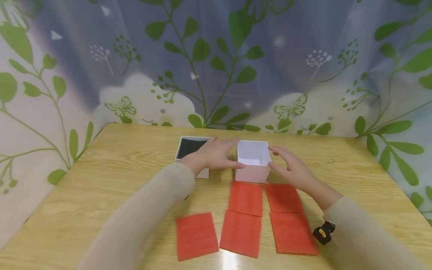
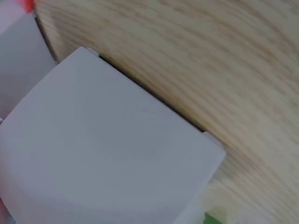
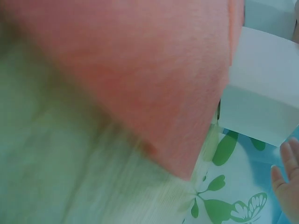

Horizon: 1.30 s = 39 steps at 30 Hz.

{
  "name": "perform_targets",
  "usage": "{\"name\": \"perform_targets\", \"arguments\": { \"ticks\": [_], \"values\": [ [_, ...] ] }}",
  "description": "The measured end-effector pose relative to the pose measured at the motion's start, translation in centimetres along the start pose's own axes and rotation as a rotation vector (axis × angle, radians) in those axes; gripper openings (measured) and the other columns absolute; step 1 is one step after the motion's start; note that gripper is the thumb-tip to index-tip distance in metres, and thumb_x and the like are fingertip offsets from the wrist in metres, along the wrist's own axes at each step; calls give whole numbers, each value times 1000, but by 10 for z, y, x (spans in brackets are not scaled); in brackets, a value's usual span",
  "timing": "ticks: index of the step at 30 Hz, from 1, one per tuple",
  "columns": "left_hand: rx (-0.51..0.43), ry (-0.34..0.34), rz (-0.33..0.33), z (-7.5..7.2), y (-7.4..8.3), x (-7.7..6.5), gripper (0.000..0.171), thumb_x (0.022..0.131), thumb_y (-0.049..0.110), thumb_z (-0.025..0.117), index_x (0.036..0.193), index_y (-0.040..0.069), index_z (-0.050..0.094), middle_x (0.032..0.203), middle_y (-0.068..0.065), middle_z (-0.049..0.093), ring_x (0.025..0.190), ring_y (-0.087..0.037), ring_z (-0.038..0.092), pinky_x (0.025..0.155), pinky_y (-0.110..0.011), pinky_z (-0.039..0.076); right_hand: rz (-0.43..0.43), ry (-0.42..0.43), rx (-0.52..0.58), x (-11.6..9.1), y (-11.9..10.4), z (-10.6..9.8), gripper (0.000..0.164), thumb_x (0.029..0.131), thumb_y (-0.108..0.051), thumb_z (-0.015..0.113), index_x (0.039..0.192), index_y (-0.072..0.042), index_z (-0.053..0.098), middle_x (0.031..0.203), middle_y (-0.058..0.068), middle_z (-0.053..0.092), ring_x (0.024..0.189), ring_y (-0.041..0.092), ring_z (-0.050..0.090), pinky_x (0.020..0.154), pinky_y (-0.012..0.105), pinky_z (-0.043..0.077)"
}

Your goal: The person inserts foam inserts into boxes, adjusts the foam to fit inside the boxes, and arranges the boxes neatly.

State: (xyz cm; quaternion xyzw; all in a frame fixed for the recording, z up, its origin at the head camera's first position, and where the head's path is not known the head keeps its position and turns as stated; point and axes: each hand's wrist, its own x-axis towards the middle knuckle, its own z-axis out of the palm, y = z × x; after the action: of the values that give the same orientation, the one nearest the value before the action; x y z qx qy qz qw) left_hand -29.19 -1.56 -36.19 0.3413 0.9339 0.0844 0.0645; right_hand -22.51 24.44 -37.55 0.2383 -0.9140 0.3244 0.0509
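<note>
In the head view, a small open-topped white box (image 1: 252,174) stands between my two hands, its inside walls visible. My left hand (image 1: 216,153) reaches across from the left, fingers extended, with the thumb at the box's left front corner. On the other side, my right hand (image 1: 293,172) has fingertips and thumb against the right wall. Partly hidden under my left hand and wrist is a second white box (image 1: 203,173) with a black lining or content (image 1: 190,147). In the right wrist view, extended fingers (image 3: 289,161) show beside a white box (image 3: 261,88).
Several flat red squares lie in front of the box: one at the left (image 1: 197,236), others in the middle (image 1: 241,233) and right (image 1: 293,232). A wooden table (image 1: 84,195) carries everything. A leaf-patterned curtain (image 1: 216,75) hangs behind its back edge.
</note>
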Motion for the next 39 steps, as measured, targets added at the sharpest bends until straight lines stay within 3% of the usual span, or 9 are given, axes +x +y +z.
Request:
{"name": "perform_targets", "arguments": {
  "ticks": [2, 8, 14, 22, 26, 29, 32, 36, 39],
  "values": [
    [-10, 7, 3, 0, -1, 1, 101, 75, 79, 44, 151, 19, 14, 149, 0, 31, 135, -15, 30, 111, -47, 10, -16, -17, -21, -5, -1, -1, 51, 94, -19, 58, 137, 2, 41, 136, 19, 41, 117, 36, 44, 79, 51, 47],
    [-27, 8, -7, -1, 0, 0, 100, 75, 75, 50, 151, 18, 17, 148, 1, 32, 134, -14, 31, 111, -43, 13, -69, -58, -93, -17, -14, 0, 57, 90, -19, 63, 137, 2, 40, 140, 18, 37, 125, 37, 38, 97, 56, 34],
    [-41, -5, -5, -3, 1, 1, 97, 77, 72, 53, 150, 17, 20, 149, 0, 31, 136, -16, 28, 111, -43, 12, -92, -66, -183, -31, -31, 5, 55, 87, -18, 66, 136, -2, 45, 134, 16, 43, 123, 37, 40, 96, 56, 36],
    [-55, 14, -13, -2, -1, 0, 98, 75, 71, 56, 150, 17, 21, 143, 4, 40, 129, -14, 39, 111, -42, 14, -107, -3, -260, -39, -38, 16, 59, 84, -17, 70, 136, -3, 44, 139, 16, 36, 123, 35, 37, 95, 55, 38],
    [-65, 15, -10, -2, 0, 1, 100, 74, 72, 55, 150, 17, 21, 145, 1, 37, 132, -17, 34, 111, -44, 13, -145, 23, -233, -42, -45, 19, 54, 84, -16, 69, 132, -3, 48, 134, 13, 41, 122, 32, 40, 95, 53, 39],
    [-64, 11, -14, -2, 0, 1, 100, 74, 72, 55, 150, 16, 20, 147, 0, 35, 134, -18, 31, 111, -44, 12, -154, -34, -191, -44, -56, 25, 53, 86, -20, 67, 133, -4, 48, 131, 9, 45, 119, 28, 44, 93, 50, 42],
    [-57, 9, -20, -2, -1, 0, 101, 74, 72, 56, 150, 16, 21, 147, 0, 35, 134, -17, 32, 111, -43, 13, -112, -157, -133, -47, -70, 33, 55, 88, -27, 65, 137, -9, 45, 134, 5, 43, 111, 22, 51, 90, 43, 45],
    [-76, 18, -19, -2, -1, 0, 101, 73, 71, 58, 149, 14, 23, 142, 1, 43, 128, -13, 40, 111, -41, 15, -48, -343, -99, -48, -85, 45, 60, 90, -35, 61, 141, -13, 40, 139, 2, 39, 116, 19, 47, 95, 41, 43],
    [-95, 30, -17, -2, -1, 1, 101, 72, 71, 60, 149, 14, 24, 136, 3, 49, 121, -10, 46, 110, -40, 17, -66, -457, -133, -45, -92, 53, 64, 90, -40, 60, 143, -13, 38, 140, 3, 39, 127, 21, 38, 100, 43, 38]
  ]
}}
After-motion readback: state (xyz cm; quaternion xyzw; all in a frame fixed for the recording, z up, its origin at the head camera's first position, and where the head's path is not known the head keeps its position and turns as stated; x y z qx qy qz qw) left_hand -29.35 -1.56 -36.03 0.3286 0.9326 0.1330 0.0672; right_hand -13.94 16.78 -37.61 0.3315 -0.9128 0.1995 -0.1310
